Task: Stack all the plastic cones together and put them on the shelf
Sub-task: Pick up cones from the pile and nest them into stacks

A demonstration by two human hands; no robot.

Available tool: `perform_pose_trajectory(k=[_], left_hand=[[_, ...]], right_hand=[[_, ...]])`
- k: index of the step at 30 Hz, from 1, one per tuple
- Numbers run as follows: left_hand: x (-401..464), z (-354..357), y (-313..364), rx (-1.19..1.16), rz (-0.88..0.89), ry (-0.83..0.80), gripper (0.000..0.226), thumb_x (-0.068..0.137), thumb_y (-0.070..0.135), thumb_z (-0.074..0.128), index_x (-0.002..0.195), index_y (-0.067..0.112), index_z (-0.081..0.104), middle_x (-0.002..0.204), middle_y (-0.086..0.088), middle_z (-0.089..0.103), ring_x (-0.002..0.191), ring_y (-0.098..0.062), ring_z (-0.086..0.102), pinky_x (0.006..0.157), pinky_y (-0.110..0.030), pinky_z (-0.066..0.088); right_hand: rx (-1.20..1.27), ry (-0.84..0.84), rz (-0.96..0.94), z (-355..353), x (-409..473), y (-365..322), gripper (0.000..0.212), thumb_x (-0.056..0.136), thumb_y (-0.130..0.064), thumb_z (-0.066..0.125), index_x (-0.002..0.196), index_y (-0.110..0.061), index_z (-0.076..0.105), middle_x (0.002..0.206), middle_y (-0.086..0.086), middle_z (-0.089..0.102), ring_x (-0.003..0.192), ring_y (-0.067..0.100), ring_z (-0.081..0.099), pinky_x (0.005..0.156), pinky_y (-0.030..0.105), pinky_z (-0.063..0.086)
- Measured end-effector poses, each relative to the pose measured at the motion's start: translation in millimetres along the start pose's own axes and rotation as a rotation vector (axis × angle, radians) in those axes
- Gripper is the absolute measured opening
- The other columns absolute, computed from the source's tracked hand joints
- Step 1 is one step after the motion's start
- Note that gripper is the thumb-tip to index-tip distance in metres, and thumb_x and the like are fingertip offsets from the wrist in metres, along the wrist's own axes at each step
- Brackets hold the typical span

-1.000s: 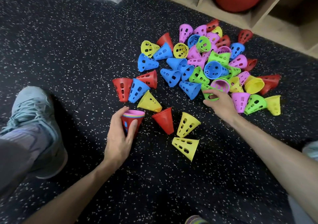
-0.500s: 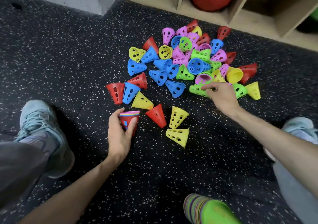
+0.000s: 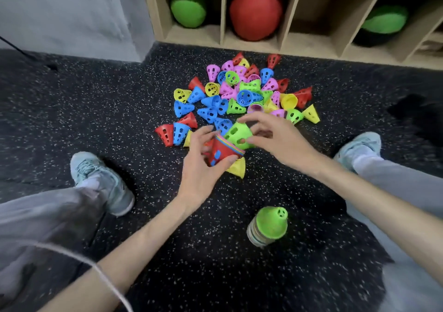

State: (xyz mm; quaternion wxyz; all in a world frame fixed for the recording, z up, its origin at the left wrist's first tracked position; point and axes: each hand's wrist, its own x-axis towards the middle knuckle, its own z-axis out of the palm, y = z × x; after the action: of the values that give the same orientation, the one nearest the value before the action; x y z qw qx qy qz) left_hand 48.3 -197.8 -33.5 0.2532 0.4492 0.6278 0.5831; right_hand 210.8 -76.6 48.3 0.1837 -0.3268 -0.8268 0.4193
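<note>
1. Blur hides my right hand [image 3: 275, 136], so I cannot tell if its fingers pinch the green cone [image 3: 239, 135] or only touch it.
2. My left hand [image 3: 203, 165] grips the red stack [image 3: 221, 152], tipped, and covers part of it.
3. The green cone sits at the stack's open mouth.
4. Before, the stack stood on the floor [image 3: 96, 110] and my right hand was in the cone pile [image 3: 242, 93].
5. The shelf [image 3: 311, 45] shows more now, along the floor's far edge.
6. Another stack [image 3: 267, 226] stands near me.
</note>
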Motion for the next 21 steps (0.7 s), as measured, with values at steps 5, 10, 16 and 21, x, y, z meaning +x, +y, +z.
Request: perform_pose_trajectory(k=[5,10,16,21], left_hand=[[-36,12,32,-0.004,-0.006,-0.101,0.077,0.077,0.02,0.09,0.139,0.029,0.045,0.129,0.01,0.067,0.111,-0.004,0.063,0.093,-0.017,0.046],[-48,33,53,0.007,0.056,-0.153,0.075,0.078,0.02,0.09,0.139,0.023,0.048,0.132,0.01,0.065,0.12,0.001,0.058,0.099,-0.019,0.045],[-47,63,55,-0.107,0.028,-0.071,0.082,0.07,0.034,0.089,0.139,0.021,0.046,0.13,-0.002,0.063,0.115,-0.016,0.066,0.098,-0.038,0.055],[-48,78,47,-0.167,-0.053,-0.079,0.064,0.076,0.023,0.086,0.131,0.021,0.052,0.115,-0.013,0.068,0.102,-0.013,0.07,0.095,-0.031,0.054]], right_hand=[[0.142,-0.033,0.038,-6,-63,0,0.052,0.088,-0.002,0.072,0.125,-0.036,0.061,0.087,0.005,0.075,0.079,0.023,0.068,0.079,0.033,0.053],[0.47,0.04,0.124,-4,-107,19,0.053,0.088,0.009,0.067,0.131,-0.018,0.057,0.084,0.013,0.073,0.073,0.015,0.068,0.067,0.027,0.058],[0.399,0.257,0.202,8,-132,49,0.049,0.068,-0.027,0.087,0.107,-0.038,0.061,0.089,-0.001,0.068,0.081,0.015,0.066,0.074,0.041,0.055],[0.146,0.273,0.218,7,-132,63,0.049,0.069,-0.025,0.091,0.104,-0.027,0.057,0.112,-0.008,0.059,0.1,-0.012,0.05,0.079,0.004,0.033]])
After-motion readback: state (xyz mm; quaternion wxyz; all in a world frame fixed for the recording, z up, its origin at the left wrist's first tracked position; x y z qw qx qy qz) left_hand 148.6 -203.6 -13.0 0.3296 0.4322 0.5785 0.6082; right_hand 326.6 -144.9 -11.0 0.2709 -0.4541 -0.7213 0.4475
